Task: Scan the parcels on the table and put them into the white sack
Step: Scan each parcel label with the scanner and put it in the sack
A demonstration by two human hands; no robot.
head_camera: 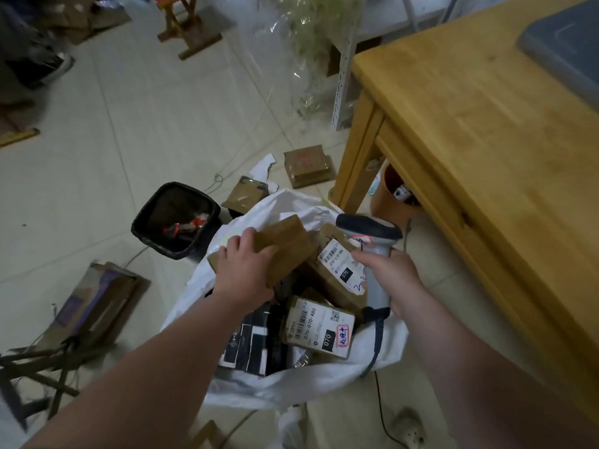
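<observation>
Our left hand (244, 270) wraps its fingers round a brown parcel (278, 246) right over the open white sack (301, 384) – to drop it among the others – while our right hand (387, 275) grips the scanner (372, 241), kept ready

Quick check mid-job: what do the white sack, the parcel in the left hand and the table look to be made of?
White sack: probably thin plastic, slightly glossy; it crumples in soft folds. Parcel in the left hand: brown cardboard, matte, with crisp box edges. Table: pale wood, smooth finish, visible grain and board seams.
</observation>
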